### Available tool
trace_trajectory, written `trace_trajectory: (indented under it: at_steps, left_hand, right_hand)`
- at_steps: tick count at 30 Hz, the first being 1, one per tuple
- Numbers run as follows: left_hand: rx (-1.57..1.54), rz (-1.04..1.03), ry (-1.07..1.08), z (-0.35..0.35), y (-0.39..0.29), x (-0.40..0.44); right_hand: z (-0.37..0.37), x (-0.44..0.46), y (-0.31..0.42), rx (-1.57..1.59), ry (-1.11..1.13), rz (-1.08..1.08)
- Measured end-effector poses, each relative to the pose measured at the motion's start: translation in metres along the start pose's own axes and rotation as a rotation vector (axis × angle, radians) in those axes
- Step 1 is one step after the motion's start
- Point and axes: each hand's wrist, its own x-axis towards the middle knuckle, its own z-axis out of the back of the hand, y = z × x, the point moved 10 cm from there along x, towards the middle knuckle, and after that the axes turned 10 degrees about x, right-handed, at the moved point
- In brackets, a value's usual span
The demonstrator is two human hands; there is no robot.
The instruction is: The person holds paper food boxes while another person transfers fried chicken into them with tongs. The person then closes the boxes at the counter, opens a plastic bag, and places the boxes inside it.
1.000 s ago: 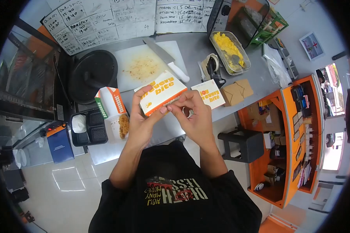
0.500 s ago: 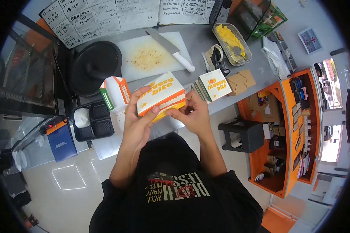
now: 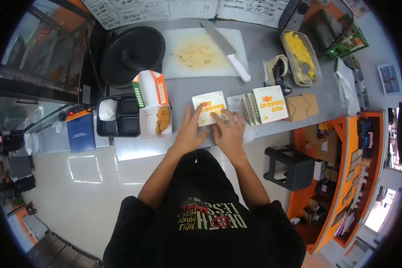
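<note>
A white food box with orange and yellow lettering rests on the metal counter in front of me, its printed lid facing up. My left hand holds its left side, fingers over the lid and thumb toward the front. On the right, my right hand has bent fingers on the lid's front right part, thumb near the front edge. The hands hide the box's front side. Left of it stands an open food box with a piece of fried chicken. Several upright boxes stand to the right.
A black compartment tray with a white wrapped lump lies left. Behind are a round black lid, a cutting board with crumbs, and a white-handled knife. A tub of yellow food and brown cartons lie right.
The white food box has gone from being held tilted in both hands down onto the counter. My hands stay on it. The fried chicken in the open box has come into view.
</note>
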Motion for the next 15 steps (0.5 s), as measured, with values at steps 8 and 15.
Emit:
trace_trajectory:
  at_steps: [8,15]
  left_hand:
    - [0.146,0.271,-0.516,0.182,0.102,0.018]
    - [-0.01,0.228,-0.19,0.158,0.161,0.036]
  right_hand:
    - [-0.039,0.078,0.096,0.625,0.074,-0.075]
    - [-0.107,0.061,0.133,0.394,0.159,-0.065]
